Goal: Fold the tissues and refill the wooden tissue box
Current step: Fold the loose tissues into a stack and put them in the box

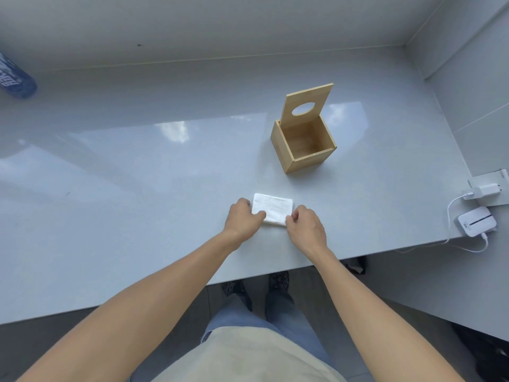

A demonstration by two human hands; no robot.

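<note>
A small white stack of folded tissues [274,207] lies flat on the pale grey counter [137,188] near its front edge. My left hand [242,219] grips the stack's near left corner, thumb on top. My right hand [305,224] pinches the near right corner. Further back and to the right stands the wooden tissue box [303,150], empty inside. Its lid [307,104], with an oval hole, is tilted up at the back.
A white charger, cable and small white device [476,220] sit at the counter's right edge. A blue bottle [15,78] lies at the far left. Walls close off the back and the right side. My legs and shoes show below the front edge.
</note>
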